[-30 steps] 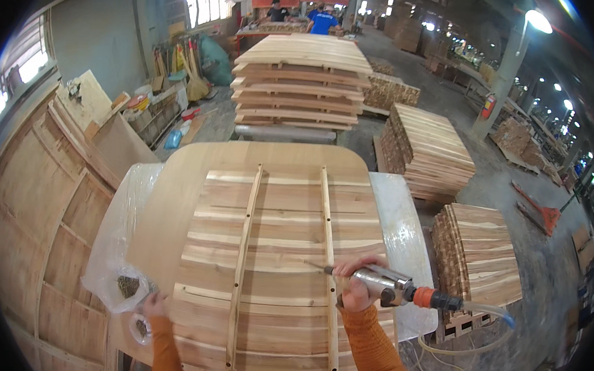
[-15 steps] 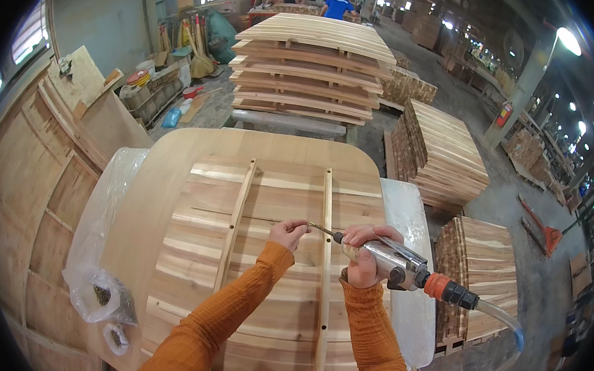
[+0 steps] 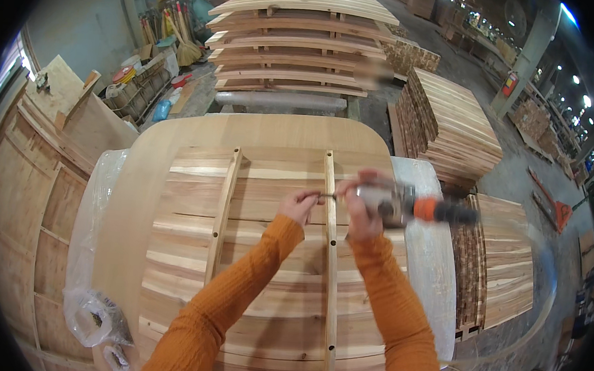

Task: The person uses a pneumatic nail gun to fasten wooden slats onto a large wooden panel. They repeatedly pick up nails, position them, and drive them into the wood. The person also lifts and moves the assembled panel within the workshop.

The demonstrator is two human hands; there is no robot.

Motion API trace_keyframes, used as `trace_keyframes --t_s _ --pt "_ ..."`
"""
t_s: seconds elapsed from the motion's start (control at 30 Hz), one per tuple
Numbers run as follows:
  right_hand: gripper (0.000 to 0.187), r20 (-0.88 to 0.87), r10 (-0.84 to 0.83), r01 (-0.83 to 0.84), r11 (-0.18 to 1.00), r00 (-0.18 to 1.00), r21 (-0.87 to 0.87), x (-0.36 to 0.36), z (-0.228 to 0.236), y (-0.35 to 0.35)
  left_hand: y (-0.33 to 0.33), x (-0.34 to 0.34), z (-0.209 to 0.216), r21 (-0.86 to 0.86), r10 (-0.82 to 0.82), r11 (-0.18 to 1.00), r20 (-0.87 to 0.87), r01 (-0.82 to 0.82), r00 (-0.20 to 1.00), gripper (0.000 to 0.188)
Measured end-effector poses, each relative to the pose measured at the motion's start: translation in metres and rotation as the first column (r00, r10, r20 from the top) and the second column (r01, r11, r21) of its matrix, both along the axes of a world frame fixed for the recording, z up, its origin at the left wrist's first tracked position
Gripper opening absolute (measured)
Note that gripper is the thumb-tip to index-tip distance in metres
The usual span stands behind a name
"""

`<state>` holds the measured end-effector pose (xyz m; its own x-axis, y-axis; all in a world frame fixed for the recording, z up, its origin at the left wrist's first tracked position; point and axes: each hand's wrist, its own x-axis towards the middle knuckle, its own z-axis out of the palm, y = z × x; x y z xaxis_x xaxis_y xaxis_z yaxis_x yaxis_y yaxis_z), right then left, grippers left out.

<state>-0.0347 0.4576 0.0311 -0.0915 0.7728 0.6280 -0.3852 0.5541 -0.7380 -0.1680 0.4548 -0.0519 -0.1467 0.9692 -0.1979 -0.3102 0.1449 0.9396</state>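
Note:
My right hand (image 3: 362, 206) grips a silver air-powered driver (image 3: 386, 203), blurred by motion, with an orange and black hose coupling at its rear. Its thin bit (image 3: 328, 195) points left, level above the boards. At the bit's tip, my left hand (image 3: 300, 205) is closed in a pinch; whatever lies between the fingertips is too small to make out. Below both hands lies a slatted wooden panel (image 3: 271, 272) crossed by two battens, a left batten (image 3: 226, 198) and a right batten (image 3: 331, 218), each with dark holes along it.
Beneath the panel is a larger round-cornered board (image 3: 260, 125). Open plastic bags (image 3: 93, 316) with small hardware sit at the near left. Panel stacks stand ahead (image 3: 299, 43) and to the right (image 3: 450, 130). An air hose (image 3: 542, 296) loops down at right.
Both hands and the driver have risen in the picture, the driver swinging level from its earlier tilt. The whole view has shifted, with the stacks ahead now higher in it.

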Motion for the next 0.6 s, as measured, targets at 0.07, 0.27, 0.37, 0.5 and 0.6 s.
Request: trace_keyframes --t_s 0.07,0.27,0.37,0.5,0.6 --pt "0.035 -0.089 -0.050 0.050 0.999 0.995 -0.004 -0.011 0.003 0.049 0.037 -0.004 0.006 -0.036 -0.134 0.990 0.055 0.136 0.989 0.031" --pt "0.017 0.147 -0.173 0.169 0.985 0.974 0.042 -0.045 0.031 0.158 0.125 -0.015 0.007 -0.144 -0.240 0.962 -0.047 0.232 0.970 0.047" --pt "0.017 0.239 -0.206 0.204 0.978 0.949 0.035 -0.057 0.023 0.184 0.148 -0.019 -0.004 -0.175 -0.258 0.955 -0.106 0.237 0.960 0.046" --pt "0.019 0.298 -0.136 0.154 0.987 0.945 -0.037 -0.070 0.018 0.199 0.159 -0.027 -0.015 -0.232 -0.244 0.948 -0.090 0.218 0.966 0.045" --pt "0.017 0.232 -0.137 0.162 0.983 0.963 -0.088 -0.072 0.019 0.206 0.159 -0.023 -0.007 -0.192 -0.229 0.960 -0.110 0.206 0.967 0.042"
